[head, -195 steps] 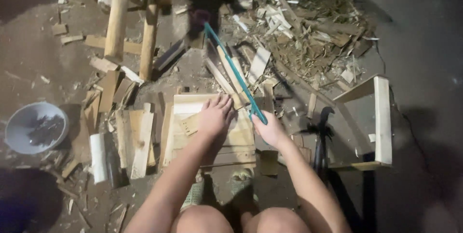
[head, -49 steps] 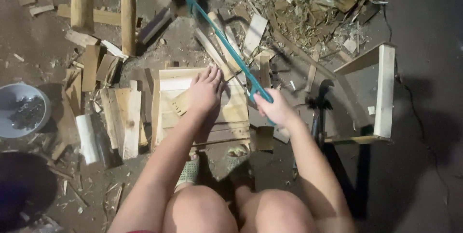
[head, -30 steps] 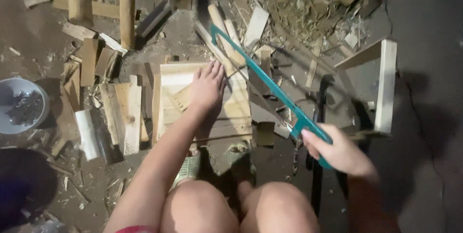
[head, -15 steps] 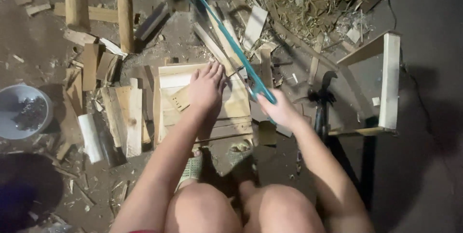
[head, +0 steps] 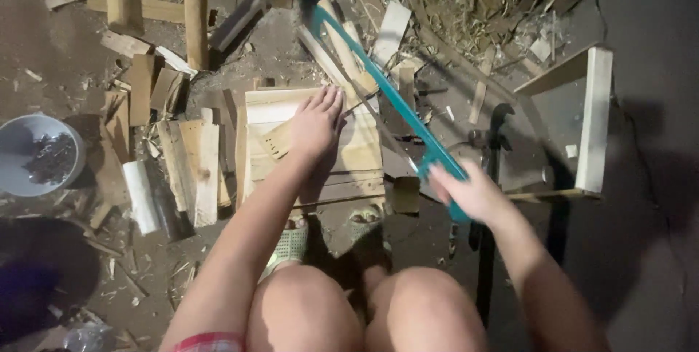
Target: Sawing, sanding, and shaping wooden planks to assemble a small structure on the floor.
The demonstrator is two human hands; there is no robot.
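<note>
Left hand [head: 314, 125] flat on wood frame [head: 313, 144]; right hand [head: 472, 193] apparently grips saw [head: 397, 101].

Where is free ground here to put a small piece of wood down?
Bare ground lies at the upper left, between the grey bowl and the upright planks, and at the far right beyond the wooden frame. It is crowded around the wooden box under the left hand, and at the top right scrap heap.

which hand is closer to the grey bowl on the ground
Left. The left hand lies flat on the wooden box, right of the grey bowl. The right hand, its grip on the teal saw, is farther right.
</note>
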